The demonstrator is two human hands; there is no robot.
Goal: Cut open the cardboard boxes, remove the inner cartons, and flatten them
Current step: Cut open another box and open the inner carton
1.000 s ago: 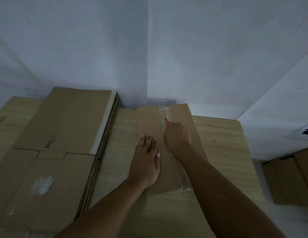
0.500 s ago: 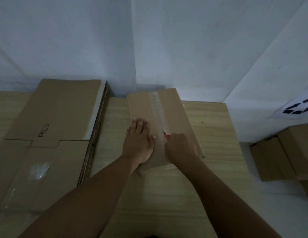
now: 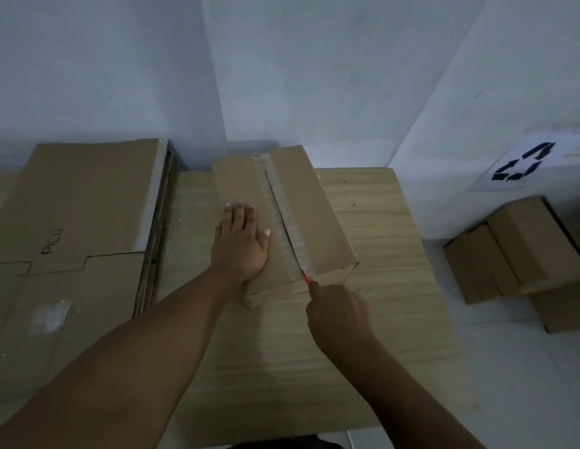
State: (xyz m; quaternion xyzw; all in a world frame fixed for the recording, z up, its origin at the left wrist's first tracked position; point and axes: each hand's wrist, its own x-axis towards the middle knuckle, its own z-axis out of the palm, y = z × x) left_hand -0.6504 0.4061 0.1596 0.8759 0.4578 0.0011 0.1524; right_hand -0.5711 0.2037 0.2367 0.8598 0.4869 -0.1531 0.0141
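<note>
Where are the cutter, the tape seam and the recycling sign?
cutter (image 3: 307,280): head view, orange tip at right hand.
tape seam (image 3: 282,212): head view, mid strip on box top.
recycling sign (image 3: 521,165): head view, arrow symbol.

The box (image 3: 314,215) under the flat fingers (image 3: 240,215) of the left hand (image 3: 241,244) is plain brown cardboard, matt and smooth. The tape (image 3: 282,209) just right of those fingers is clear plastic with a dull sheen, slightly wrinkled. The cutter (image 3: 307,280) tip poking from the curled fingers of the right hand (image 3: 338,314) looks like orange plastic. The table (image 3: 379,241) is pale wood-grain, matt, probably laminate. Left of the fingers, the flattened cartons (image 3: 87,202) are the same matt cardboard, with a whitish torn patch and corrugated edges showing. The wall (image 3: 314,76) is smooth, matt and painted.
</note>
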